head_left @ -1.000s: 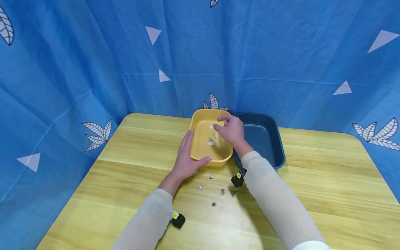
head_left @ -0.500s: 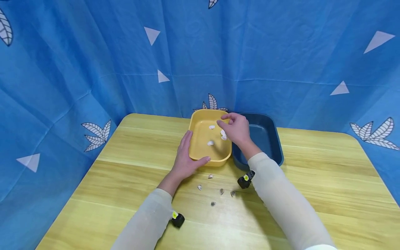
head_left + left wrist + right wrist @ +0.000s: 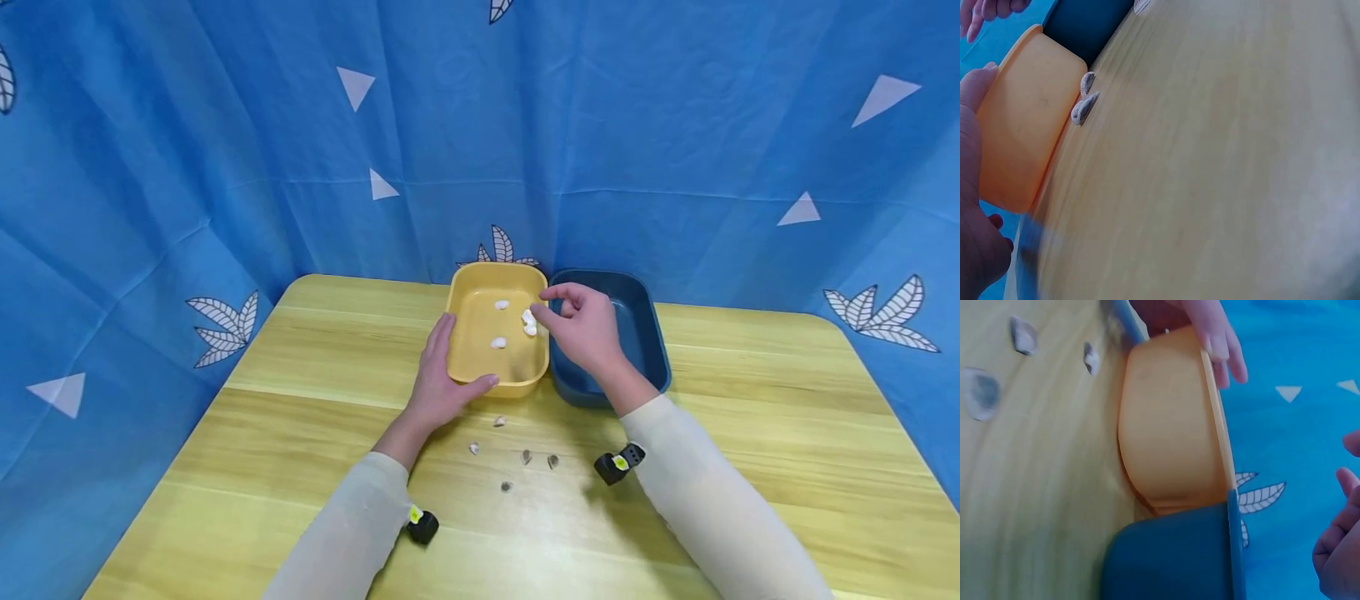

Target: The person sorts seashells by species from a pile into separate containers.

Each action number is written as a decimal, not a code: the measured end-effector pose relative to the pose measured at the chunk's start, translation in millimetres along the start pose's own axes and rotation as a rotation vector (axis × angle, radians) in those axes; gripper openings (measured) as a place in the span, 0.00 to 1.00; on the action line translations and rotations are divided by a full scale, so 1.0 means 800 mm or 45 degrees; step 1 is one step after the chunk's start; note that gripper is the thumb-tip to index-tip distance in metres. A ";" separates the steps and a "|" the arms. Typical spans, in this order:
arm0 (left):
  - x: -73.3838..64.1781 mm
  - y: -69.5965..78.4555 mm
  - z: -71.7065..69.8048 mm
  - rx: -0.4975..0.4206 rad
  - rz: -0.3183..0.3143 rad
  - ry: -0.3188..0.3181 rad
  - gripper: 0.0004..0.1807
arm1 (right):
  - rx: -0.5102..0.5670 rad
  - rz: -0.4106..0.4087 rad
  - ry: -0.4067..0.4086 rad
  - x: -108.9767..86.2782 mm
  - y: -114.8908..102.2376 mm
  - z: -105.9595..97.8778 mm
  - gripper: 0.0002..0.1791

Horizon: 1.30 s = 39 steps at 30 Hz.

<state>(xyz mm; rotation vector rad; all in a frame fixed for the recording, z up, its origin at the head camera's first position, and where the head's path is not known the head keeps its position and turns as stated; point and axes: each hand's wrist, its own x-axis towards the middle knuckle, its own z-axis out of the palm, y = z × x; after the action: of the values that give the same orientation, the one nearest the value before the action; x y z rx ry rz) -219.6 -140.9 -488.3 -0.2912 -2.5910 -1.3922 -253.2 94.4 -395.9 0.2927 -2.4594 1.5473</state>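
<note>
My left hand [image 3: 437, 375] holds the near left corner of a yellow plastic tub [image 3: 453, 354], fingers along its left side and thumb at the front rim. Several white seashells [image 3: 498, 342] lie inside the tub. My right hand [image 3: 587, 327] hovers over the seam between the yellow tub and a dark blue tub [image 3: 577, 396]. Its thumb and forefinger are apart, and nothing shows between them; the right wrist view [image 3: 1341, 550] of the hand shows that gap too. On the table before the tubs lie several small grey-brown shells [image 3: 526, 457].
The two tubs stand side by side at the back of the wooden table [image 3: 765, 433]. Behind them hangs a blue curtain [image 3: 637, 108] with leaf and triangle prints. A small black camera [image 3: 423, 527] is strapped to the left wrist, another [image 3: 613, 467] to the right.
My right hand has drawn back to the right, from over the yellow tub towards the blue one. A pale shell below its fingertips now lies with others in the yellow tub. My left hand stays.
</note>
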 end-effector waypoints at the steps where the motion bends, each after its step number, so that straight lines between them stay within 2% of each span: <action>1: 0.000 0.000 0.000 0.000 -0.002 -0.002 0.64 | 0.002 -0.012 -0.007 -0.005 -0.001 -0.002 0.13; 12: -0.001 0.000 0.000 -0.005 -0.006 -0.003 0.63 | -0.016 -0.114 -0.061 -0.059 -0.005 -0.011 0.10; 23: 0.000 0.001 0.000 -0.008 -0.009 -0.005 0.64 | -0.077 -0.187 -0.112 -0.122 0.015 -0.017 0.10; 32: 0.001 0.003 0.001 -0.017 -0.027 -0.021 0.63 | -0.246 -0.062 -0.211 -0.162 0.042 -0.026 0.12; 39: 0.000 0.001 0.000 -0.013 -0.013 -0.016 0.62 | -0.348 0.054 -0.334 -0.180 0.056 -0.020 0.11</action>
<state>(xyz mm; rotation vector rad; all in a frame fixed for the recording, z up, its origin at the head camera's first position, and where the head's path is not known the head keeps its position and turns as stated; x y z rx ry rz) -219.3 -140.5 -487.2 -0.2898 -2.5997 -1.4124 -126.7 135.5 -469.7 0.4205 -2.8555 1.2321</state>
